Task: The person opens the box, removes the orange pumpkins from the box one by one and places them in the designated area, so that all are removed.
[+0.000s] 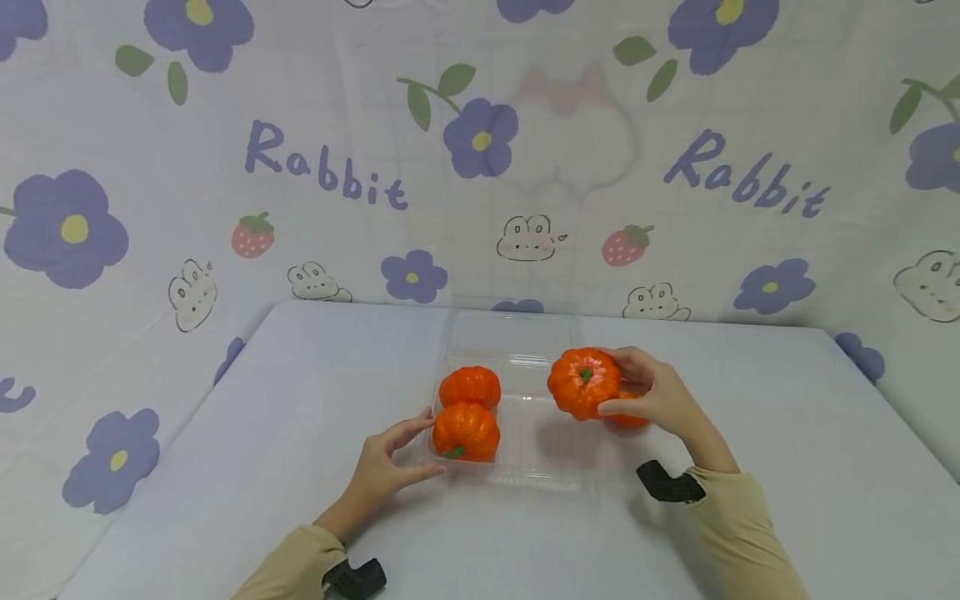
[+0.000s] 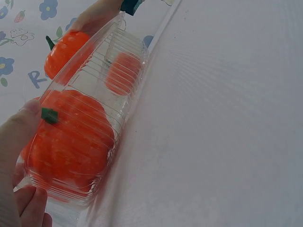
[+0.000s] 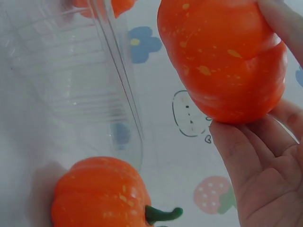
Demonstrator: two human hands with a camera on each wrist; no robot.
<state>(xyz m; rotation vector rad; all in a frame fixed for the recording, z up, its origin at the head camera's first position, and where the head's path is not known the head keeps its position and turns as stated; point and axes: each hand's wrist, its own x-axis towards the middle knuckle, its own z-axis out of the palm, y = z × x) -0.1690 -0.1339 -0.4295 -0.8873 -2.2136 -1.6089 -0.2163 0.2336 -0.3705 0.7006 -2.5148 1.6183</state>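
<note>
Two orange toy pumpkins sit in the left part of a clear plastic box (image 1: 536, 475): a rear pumpkin (image 1: 470, 386) and a front pumpkin (image 1: 467, 433) with a green stem. My left hand (image 1: 384, 468) grips the box at its left front corner, thumb at the rim in the left wrist view. With fingers and thumb my right hand (image 1: 652, 396) holds another pumpkin (image 1: 583, 383), raised by the right side of the box, stem toward the head camera. Behind that hand, a fourth pumpkin (image 3: 102, 194) rests on the table just outside the box, mostly hidden in the head view.
The box's clear lid (image 1: 513, 329) stands open at the back. All this is on a white table (image 1: 337, 358), with a printed cloth (image 1: 330, 233) hanging behind its far edge. Black straps (image 1: 670, 483) circle both wrists.
</note>
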